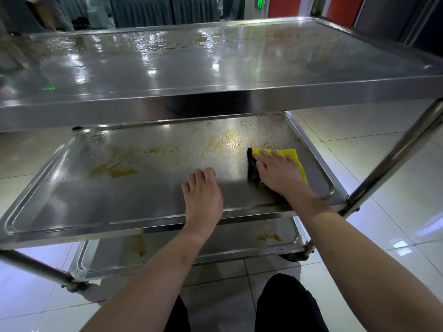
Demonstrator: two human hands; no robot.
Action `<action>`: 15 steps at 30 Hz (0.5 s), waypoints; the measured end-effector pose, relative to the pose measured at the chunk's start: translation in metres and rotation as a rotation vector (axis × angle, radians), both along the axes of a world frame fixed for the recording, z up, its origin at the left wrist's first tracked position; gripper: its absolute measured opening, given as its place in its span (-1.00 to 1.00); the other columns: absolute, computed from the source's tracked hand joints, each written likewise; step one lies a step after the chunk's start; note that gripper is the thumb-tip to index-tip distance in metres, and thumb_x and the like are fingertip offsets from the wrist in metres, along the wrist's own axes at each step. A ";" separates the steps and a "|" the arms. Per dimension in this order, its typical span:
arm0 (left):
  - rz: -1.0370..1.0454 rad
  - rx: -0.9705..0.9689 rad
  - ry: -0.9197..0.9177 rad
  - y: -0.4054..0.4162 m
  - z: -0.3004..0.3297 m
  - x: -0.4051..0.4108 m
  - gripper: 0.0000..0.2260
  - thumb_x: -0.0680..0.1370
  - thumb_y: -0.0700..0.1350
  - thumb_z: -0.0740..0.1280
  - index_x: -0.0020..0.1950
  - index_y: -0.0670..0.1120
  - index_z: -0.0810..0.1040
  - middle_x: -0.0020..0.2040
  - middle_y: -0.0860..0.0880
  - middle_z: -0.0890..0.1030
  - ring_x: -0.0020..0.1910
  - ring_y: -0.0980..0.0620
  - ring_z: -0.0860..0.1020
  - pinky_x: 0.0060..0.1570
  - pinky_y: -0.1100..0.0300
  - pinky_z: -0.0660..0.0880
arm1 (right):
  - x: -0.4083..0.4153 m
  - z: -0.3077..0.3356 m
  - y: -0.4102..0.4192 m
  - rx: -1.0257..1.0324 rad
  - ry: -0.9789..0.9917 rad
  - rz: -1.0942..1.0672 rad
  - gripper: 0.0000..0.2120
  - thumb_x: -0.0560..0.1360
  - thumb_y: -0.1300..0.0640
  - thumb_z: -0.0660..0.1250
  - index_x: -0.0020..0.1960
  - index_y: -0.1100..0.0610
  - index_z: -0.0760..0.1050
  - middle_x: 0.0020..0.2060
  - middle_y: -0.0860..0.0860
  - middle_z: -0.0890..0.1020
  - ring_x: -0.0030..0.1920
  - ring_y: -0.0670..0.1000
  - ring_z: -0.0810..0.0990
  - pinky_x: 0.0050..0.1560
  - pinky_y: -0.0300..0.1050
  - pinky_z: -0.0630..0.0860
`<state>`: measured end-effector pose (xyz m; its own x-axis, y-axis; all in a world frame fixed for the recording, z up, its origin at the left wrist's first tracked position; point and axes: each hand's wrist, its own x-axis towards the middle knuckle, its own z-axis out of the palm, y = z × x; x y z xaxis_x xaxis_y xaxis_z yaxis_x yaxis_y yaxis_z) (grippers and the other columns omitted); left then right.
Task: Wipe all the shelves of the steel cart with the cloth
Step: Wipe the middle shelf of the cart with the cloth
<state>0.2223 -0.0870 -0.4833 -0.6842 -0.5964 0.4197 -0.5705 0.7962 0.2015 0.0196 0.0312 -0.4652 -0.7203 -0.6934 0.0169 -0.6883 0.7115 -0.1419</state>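
Pressing the yellow cloth (291,156) flat beneath straight right-hand fingers (275,157); left hand (203,197) rests loose, holding nothing.

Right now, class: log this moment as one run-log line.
step: wiping middle shelf | right hand: flat on yellow cloth | left hand: resting on shelf | yellow stains: remain
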 end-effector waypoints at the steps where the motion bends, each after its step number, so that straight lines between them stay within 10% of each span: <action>1: -0.002 0.006 0.002 -0.001 0.000 0.000 -0.70 0.48 -0.30 0.22 0.18 -0.06 0.34 0.05 -0.09 0.46 0.00 -0.12 0.42 0.01 0.01 0.41 | 0.006 0.000 -0.008 0.002 -0.003 0.019 -0.49 0.70 -0.07 -0.09 0.64 -0.20 0.19 0.66 -0.16 0.18 0.65 0.04 0.13 0.58 0.22 0.13; 15: 0.030 0.010 0.006 -0.005 -0.005 -0.002 -0.69 0.47 -0.28 0.24 0.19 -0.07 0.38 0.06 -0.11 0.48 0.03 -0.17 0.43 -0.01 -0.04 0.39 | 0.036 -0.001 -0.045 0.009 -0.050 0.165 -0.50 0.73 -0.11 -0.12 0.65 -0.22 0.15 0.66 -0.23 0.10 0.67 -0.06 0.04 0.63 0.15 0.00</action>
